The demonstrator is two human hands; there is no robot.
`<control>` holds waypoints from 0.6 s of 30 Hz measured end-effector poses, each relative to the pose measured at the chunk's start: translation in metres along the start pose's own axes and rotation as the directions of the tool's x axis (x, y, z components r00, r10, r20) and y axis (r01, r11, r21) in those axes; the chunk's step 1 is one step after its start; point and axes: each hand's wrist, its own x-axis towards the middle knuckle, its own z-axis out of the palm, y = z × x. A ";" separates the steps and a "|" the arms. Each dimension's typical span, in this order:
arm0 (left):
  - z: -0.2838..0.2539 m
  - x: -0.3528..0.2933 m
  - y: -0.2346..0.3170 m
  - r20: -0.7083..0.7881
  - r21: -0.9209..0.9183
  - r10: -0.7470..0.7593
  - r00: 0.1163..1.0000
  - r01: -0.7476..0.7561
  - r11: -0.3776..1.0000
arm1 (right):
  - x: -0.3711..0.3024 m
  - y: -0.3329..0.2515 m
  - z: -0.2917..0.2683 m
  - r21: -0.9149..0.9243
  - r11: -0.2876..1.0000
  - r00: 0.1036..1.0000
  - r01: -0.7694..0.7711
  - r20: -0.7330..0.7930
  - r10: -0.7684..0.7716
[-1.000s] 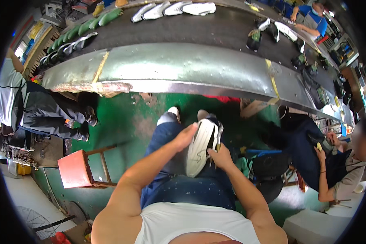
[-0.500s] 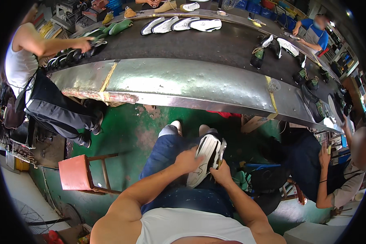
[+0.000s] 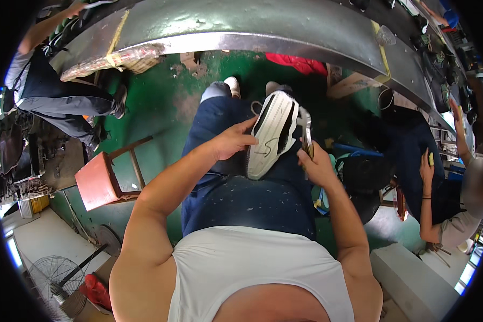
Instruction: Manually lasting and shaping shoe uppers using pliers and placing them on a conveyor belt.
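A white shoe (image 3: 274, 140) with black panels and a thin dark curved line lies tilted over my lap, a lace loop showing at its far left side. My left hand (image 3: 234, 141) holds its left edge, with the thumb on the white surface and the forefinger stretched along the side. On the right, my right hand (image 3: 317, 163) is closed around the yellowish handles of a metal tool that looks like pliers (image 3: 306, 124). The metal head points away from me, close beside the shoe's right side; whether it touches is unclear.
A metal-edged workbench (image 3: 209, 40) runs across the far side. A red-topped stool (image 3: 97, 181) stands at left, with a fan (image 3: 56, 273) behind it. One co-worker sits at right, a hand (image 3: 427, 166) visible; another stands at far left. Red cloth (image 3: 300, 63) lies under the bench.
My view has tipped down, so less of the bench shows. My left hand has shifted to the shoe's left edge. The pliers have come away from the shoe's side, toward the right.
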 end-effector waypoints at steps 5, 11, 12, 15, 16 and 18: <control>0.013 -0.006 -0.050 -0.053 0.307 0.232 0.971 -0.205 0.929 | -0.018 -0.010 -0.019 -0.486 0.712 0.857 0.506 0.372 -0.356; 0.027 -0.014 -0.049 -0.051 0.492 0.252 0.966 -0.195 0.849 | -0.007 -0.044 -0.006 -0.700 0.360 0.781 0.617 0.490 -0.386; 0.027 -0.015 -0.048 -0.054 0.491 0.252 0.966 -0.194 0.849 | -0.006 -0.053 -0.004 -0.772 0.279 0.815 0.571 0.495 -0.300; 0.029 -0.018 -0.041 0.003 -0.296 0.148 0.989 -0.140 0.945 | 0.000 -0.092 -0.005 -0.791 0.317 0.797 0.523 0.586 0.147; 0.029 -0.017 -0.043 -0.006 -0.323 0.138 0.990 -0.132 0.937 | 0.002 -0.088 -0.004 -0.790 0.318 0.794 0.525 0.589 0.150; 0.028 -0.008 -0.041 -0.082 -0.429 0.078 0.994 -0.106 0.897 | 0.011 -0.073 -0.001 -0.678 0.476 0.765 0.560 0.644 0.017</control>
